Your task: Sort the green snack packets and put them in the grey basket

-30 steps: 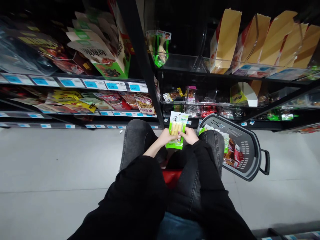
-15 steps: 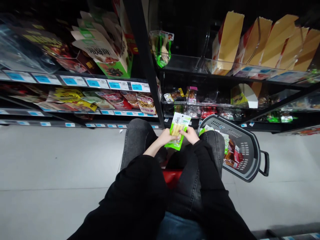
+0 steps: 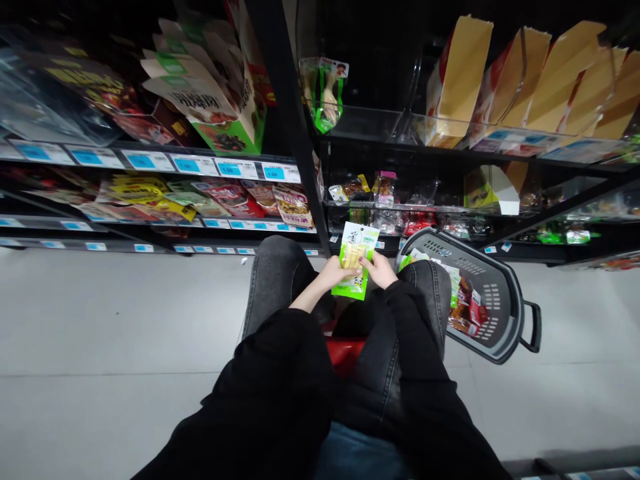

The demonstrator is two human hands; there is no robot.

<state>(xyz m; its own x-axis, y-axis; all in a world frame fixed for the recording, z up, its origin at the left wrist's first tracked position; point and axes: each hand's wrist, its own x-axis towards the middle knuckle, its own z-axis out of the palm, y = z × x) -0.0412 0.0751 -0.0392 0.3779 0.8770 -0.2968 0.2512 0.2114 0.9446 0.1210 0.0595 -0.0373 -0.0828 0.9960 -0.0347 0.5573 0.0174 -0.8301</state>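
Between my knees I hold up a green and white snack packet [image 3: 355, 250] with pale yellow pieces showing through its front. My left hand [image 3: 334, 272] grips its left edge, thumb lying across the front. On the opposite edge my right hand [image 3: 380, 269] pinches it, its thumb also on the front. The fingers behind the packet are hidden. Beside my right knee stands a grey shopping basket [image 3: 505, 313] holding several packets, some green and white, others red and brown.
Black shelves [image 3: 285, 87] rise in front, with price labels along their edges. Opened cartons [image 3: 460, 80] stand at upper right, and a green hanging packet [image 3: 327, 100] is near the upright. Bagged snacks [image 3: 293, 203] fill the lower left shelf. A red seat [image 3: 345, 357] shows beneath me.
The packet has tilted slightly, its top shifting a little to the left. Both hands keep their hold on it, and the view has barely moved.
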